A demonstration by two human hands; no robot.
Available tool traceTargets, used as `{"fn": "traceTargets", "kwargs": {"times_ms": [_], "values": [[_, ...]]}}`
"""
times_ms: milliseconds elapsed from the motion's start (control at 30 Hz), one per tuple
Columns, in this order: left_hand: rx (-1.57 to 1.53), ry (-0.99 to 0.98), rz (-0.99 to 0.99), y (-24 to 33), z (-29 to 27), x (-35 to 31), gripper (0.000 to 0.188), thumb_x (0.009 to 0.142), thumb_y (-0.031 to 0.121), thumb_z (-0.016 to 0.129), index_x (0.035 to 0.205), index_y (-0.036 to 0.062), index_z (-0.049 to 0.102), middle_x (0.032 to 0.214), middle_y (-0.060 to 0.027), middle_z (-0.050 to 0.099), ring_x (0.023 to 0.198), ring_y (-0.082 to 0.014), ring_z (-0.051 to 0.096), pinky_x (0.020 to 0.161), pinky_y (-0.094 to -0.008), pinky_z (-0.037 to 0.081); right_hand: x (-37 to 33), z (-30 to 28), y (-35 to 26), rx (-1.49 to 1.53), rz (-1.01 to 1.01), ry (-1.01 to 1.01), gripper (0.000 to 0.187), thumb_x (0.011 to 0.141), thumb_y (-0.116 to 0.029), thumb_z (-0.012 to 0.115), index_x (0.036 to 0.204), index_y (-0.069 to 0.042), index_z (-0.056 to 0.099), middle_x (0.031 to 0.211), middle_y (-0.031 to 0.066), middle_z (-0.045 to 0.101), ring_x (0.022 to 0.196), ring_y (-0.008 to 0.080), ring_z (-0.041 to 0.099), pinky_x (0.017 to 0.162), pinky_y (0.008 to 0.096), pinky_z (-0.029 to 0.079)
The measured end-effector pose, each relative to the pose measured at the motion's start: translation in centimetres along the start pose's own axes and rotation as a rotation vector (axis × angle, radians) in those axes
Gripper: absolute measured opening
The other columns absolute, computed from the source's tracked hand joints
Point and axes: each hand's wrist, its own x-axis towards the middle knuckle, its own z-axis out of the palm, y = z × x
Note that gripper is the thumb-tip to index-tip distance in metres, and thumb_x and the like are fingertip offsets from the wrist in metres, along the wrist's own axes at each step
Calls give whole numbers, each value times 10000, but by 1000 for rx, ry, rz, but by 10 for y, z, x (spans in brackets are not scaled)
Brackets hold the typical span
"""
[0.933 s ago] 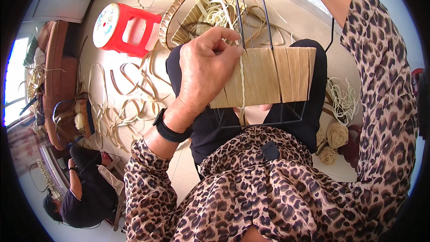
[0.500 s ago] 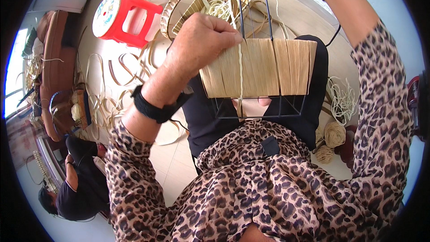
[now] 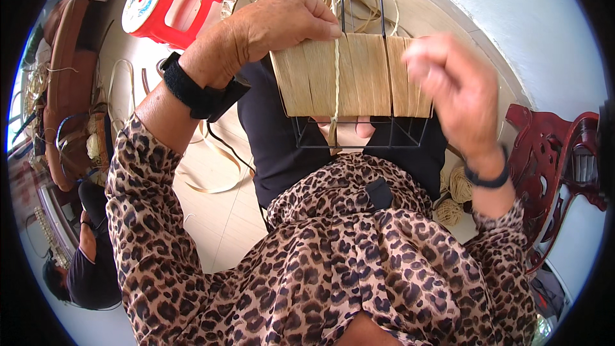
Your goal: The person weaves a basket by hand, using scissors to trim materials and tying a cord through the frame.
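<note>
Woven panel (image 3: 351, 75) of flat tan strips fills the upper part of a black wire frame (image 3: 362, 133), which rests upright over the person's lap at the middle of the view. A red plastic stool (image 3: 168, 5) stands on the tiled floor beyond, among loose tan strips (image 3: 208, 176). The left hand (image 3: 272, 25) curls over the panel's top left edge, thumb and fingers closed on it beside a thin twisted cord (image 3: 336, 80) running down the weave. The right hand (image 3: 456, 93) hangs just in front of the panel's right edge; it is blurred and seems loosely open, empty.
</note>
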Motion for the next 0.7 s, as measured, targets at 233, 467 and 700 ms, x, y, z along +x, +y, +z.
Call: {"fn": "traceTargets", "kwargs": {"times_ms": [233, 467, 700], "values": [[-145, -161, -34, 2, -6, 8, 245, 825, 221, 592, 910, -2, 647, 798, -17, 636, 713, -76, 576, 695, -228, 457, -68, 48, -29, 254, 263, -172, 150, 842, -32, 542, 972, 38, 571, 990, 144, 599, 884, 218, 606, 755, 303, 492], [-389, -214, -82, -5, -8, 22, 229, 815, 189, 596, 941, -1, 620, 802, -29, 628, 720, -86, 585, 733, -231, 464, -63, 70, -19, 1379, 945, 25, 308, 885, -62, 452, 1147, 99, 455, 1077, 130, 534, 1016, 185, 512, 918, 270, 381], [-454, -325, -86, -13, -14, 34, 225, 822, 174, 585, 948, -10, 613, 823, -45, 637, 713, -99, 600, 714, -246, 493, -57, 73, -6, 1611, 1035, 118, 242, 837, -1, 503, 1061, 90, 491, 1059, 103, 521, 975, 156, 494, 915, 259, 382]]}}
